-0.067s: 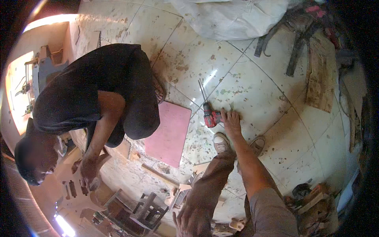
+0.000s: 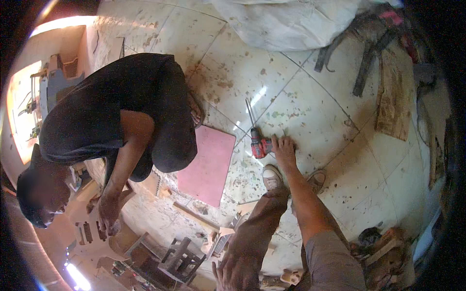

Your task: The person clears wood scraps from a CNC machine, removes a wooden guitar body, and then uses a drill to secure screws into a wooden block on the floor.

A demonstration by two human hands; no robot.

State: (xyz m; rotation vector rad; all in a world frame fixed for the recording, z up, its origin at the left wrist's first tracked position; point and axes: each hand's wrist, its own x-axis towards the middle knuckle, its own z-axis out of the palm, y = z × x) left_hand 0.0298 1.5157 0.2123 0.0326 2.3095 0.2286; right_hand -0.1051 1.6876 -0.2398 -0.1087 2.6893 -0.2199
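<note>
My right hand point(image 2: 284, 148) grips the handle of a red and black cordless drill point(image 2: 259, 144), low over the tiled floor, its long slim bit pointing up the picture, past a pink rectangular sheet point(image 2: 206, 165). My left hand point(image 2: 225, 271) is at the bottom beside my trouser leg point(image 2: 257, 233), fingers apart, with nothing visible in them. My shoe point(image 2: 273, 177) is just below the drill. A co-worker in dark clothes point(image 2: 107, 106) crouches at the left, their hand point(image 2: 108, 218) down among light wooden pieces point(image 2: 87, 228).
A white sack point(image 2: 286, 22) lies at the top, with dark metal legs point(image 2: 364, 58) and a worn board point(image 2: 393, 102) at right. Offcuts point(image 2: 194, 216), a dark slatted wooden object point(image 2: 179, 259) and clutter point(image 2: 378, 247) lie along the lower part. A machine point(image 2: 53, 82) stands at far left.
The whole view has shifted very slightly; my right hand and the drill show a few pixels lower in the picture. Little else differs.
</note>
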